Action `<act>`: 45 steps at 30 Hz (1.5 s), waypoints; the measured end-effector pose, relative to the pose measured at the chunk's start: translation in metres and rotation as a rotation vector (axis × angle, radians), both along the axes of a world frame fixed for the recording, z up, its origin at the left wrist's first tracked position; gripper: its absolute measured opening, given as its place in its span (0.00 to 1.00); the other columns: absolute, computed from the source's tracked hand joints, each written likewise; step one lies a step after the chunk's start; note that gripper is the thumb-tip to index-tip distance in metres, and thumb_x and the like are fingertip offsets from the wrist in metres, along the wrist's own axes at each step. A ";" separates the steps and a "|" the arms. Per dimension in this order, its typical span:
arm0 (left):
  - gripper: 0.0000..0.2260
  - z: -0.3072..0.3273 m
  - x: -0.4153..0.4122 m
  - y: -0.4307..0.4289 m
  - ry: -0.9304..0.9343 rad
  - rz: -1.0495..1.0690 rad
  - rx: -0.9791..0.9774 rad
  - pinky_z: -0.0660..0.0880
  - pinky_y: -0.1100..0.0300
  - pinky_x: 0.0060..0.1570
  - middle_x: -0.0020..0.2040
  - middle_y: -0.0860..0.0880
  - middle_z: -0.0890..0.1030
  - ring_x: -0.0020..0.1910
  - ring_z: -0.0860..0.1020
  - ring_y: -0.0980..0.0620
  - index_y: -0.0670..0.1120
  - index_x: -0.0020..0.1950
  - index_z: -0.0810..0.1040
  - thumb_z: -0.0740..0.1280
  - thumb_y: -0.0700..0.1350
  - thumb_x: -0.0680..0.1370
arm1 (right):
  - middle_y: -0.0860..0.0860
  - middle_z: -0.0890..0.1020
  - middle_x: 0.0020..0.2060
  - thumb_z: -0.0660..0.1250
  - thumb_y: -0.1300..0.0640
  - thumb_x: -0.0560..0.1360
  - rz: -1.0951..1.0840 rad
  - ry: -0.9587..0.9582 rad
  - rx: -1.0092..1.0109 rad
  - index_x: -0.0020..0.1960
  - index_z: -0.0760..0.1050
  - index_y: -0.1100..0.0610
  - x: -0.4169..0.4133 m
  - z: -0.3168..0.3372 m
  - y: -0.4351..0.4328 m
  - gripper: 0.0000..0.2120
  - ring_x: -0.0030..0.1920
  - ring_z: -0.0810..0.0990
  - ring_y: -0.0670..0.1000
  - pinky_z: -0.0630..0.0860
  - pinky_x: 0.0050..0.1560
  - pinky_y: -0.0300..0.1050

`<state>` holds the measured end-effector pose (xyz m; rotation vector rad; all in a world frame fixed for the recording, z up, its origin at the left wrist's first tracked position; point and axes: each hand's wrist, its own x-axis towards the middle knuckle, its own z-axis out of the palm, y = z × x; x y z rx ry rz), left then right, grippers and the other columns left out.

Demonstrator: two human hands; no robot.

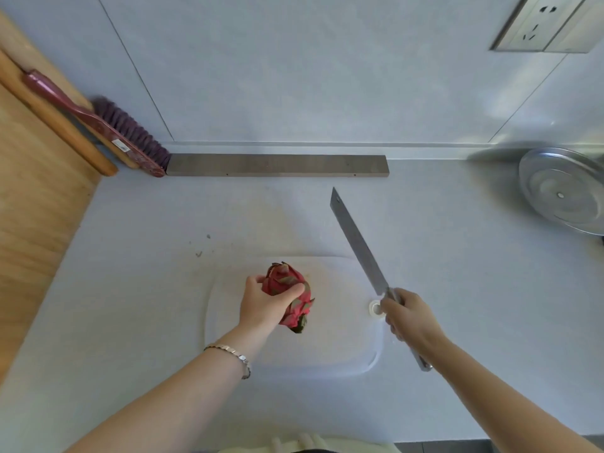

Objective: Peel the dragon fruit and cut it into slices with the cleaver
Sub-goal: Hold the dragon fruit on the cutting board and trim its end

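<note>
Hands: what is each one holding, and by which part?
The left hand grips the dragon fruit around its side; the right hand grips the cleaver by its handle.

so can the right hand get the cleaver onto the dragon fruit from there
Probably yes. The right hand holds the cleaver right of the dragon fruit, with mostly bare cutting board between. The left hand grips the fruit's left side, leaving its right side exposed.

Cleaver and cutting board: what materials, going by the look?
Cleaver: looks like steel all through. The blade is grey with a dull brushed sheen, and the handle end is shiny metal. Cutting board: probably white plastic, smooth and matte, with rounded corners and a moulded groove along the rim.
</note>
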<state>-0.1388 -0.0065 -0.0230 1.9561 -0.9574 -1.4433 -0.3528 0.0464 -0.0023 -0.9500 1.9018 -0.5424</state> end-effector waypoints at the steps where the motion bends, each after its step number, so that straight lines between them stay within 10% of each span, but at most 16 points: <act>1: 0.26 -0.001 -0.008 0.000 0.016 -0.016 -0.007 0.70 0.60 0.47 0.44 0.54 0.74 0.47 0.75 0.51 0.45 0.57 0.68 0.77 0.46 0.66 | 0.50 0.67 0.25 0.63 0.55 0.73 -0.045 -0.098 0.010 0.35 0.66 0.57 0.000 0.004 -0.003 0.10 0.24 0.63 0.50 0.62 0.29 0.42; 13: 0.19 -0.012 -0.005 0.000 0.029 -0.226 0.107 0.75 0.50 0.60 0.60 0.45 0.72 0.56 0.74 0.47 0.53 0.50 0.74 0.69 0.57 0.61 | 0.44 0.62 0.17 0.54 0.37 0.77 -0.080 -0.267 0.160 0.34 0.61 0.56 0.023 0.028 0.013 0.24 0.19 0.60 0.46 0.60 0.23 0.37; 17: 0.06 -0.006 0.004 -0.001 0.197 -0.100 0.065 0.79 0.44 0.51 0.48 0.43 0.81 0.49 0.81 0.42 0.50 0.43 0.76 0.70 0.40 0.73 | 0.44 0.61 0.17 0.52 0.36 0.76 -0.007 -0.283 0.176 0.31 0.59 0.54 0.037 0.038 0.019 0.25 0.19 0.60 0.45 0.60 0.23 0.38; 26: 0.10 -0.005 0.003 0.011 0.223 0.029 -0.017 0.80 0.61 0.32 0.28 0.53 0.81 0.29 0.81 0.56 0.48 0.34 0.78 0.70 0.34 0.72 | 0.46 0.58 0.20 0.52 0.35 0.76 0.109 -0.242 0.183 0.32 0.56 0.54 0.066 0.043 0.027 0.25 0.19 0.56 0.46 0.56 0.22 0.36; 45: 0.06 -0.016 -0.003 0.009 0.190 0.145 -0.013 0.82 0.54 0.38 0.44 0.41 0.83 0.42 0.82 0.45 0.43 0.43 0.80 0.74 0.38 0.68 | 0.49 0.61 0.22 0.49 0.33 0.74 0.211 -0.036 0.195 0.33 0.57 0.55 0.075 0.042 0.026 0.26 0.22 0.58 0.47 0.60 0.27 0.40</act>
